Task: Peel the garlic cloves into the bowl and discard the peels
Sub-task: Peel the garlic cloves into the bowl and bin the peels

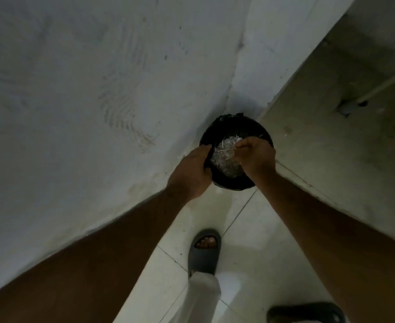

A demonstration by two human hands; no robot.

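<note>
Over black bin (236, 129), left hand (193, 170) gripping rim, right hand (258, 155) pinching garlic peels (224, 157).

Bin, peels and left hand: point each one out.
bin (233, 185), head view, near rim with its black liner.
peels (224, 157), head view, middle of the pale heap.
left hand (192, 171), head view, back of the hand.

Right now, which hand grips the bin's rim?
The left hand grips the black bin rim; the right hand reaches inside among the peels.
</note>
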